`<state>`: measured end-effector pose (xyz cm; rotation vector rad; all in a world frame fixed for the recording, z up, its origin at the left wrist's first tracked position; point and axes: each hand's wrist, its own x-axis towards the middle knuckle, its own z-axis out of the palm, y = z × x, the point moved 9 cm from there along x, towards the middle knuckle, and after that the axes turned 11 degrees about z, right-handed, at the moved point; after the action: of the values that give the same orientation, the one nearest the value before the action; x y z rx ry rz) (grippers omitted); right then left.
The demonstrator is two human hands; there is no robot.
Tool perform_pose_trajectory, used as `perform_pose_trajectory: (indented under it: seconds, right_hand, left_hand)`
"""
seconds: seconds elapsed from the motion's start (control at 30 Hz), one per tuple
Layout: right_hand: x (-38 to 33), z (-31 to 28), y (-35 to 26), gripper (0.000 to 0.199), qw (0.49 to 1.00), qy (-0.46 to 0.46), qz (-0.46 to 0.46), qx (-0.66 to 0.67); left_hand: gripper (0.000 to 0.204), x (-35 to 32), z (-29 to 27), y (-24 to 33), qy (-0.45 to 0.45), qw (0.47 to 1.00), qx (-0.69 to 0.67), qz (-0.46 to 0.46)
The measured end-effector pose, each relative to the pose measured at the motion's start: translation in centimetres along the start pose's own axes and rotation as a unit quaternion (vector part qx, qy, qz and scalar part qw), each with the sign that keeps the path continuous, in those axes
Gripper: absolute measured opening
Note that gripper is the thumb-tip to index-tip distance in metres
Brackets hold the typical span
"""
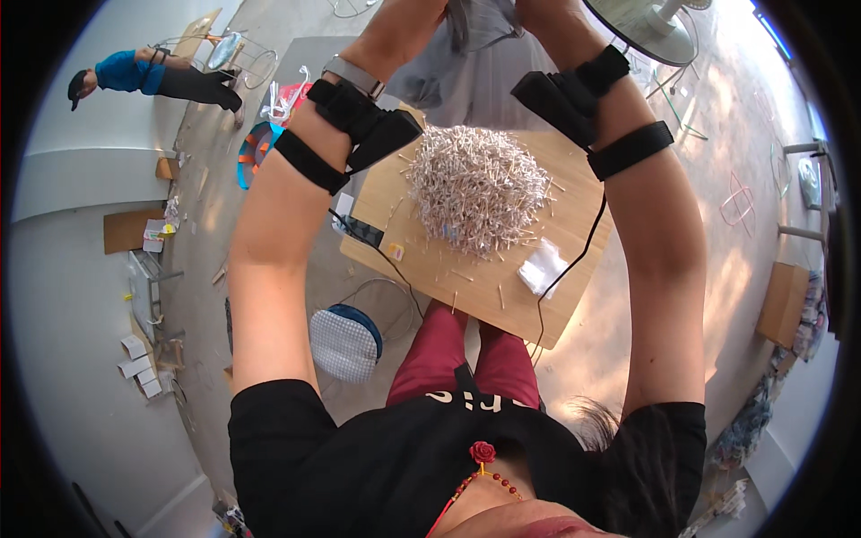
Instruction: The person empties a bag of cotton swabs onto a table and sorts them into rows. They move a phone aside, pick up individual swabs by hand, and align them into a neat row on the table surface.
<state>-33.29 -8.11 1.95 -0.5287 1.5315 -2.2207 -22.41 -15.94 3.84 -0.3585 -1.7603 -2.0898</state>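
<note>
One sheet or bag of translucent plastic is spread at the upper edge of the view, gathered into a darker bunch near its top and draped toward the far side of a wooden table. The left hand and the right hand are raised on either side of the bunch. Both are largely cut off by the upper edge, so whether they are closed on the plastic cannot be told.

Just below the plastic, a large heap of thin, pale, swab-like sticks is piled on the table, with a few loose ones scattered around it. Some crumpled white plastic is laid to the right of the heap, and a small yellow item to its left.

Black devices are strapped to both forearms, and a watch is worn on the left wrist. Below the table's left corner, a seat with a chequered top is placed. Farther out, a person in a blue top is seen at upper left, and a cardboard box is set at the right.
</note>
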Motion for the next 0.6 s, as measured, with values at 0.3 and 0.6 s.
perform_pose_trajectory:
  seconds: [0.3,0.6]
  right_hand:
    - [-4.4,2.3,-4.8,0.023,0.993,-0.101,-0.01,-0.056]
    - [-9.6,-5.4,-4.7,0.043,0.971,-0.133,-0.011,-0.199]
  left_hand:
    - [0.028,0.0,-2.4,6.1,0.06,0.979,0.185,0.058]
    - [0.026,-2.0,-18.7,16.9,0.201,0.922,0.325,0.059]
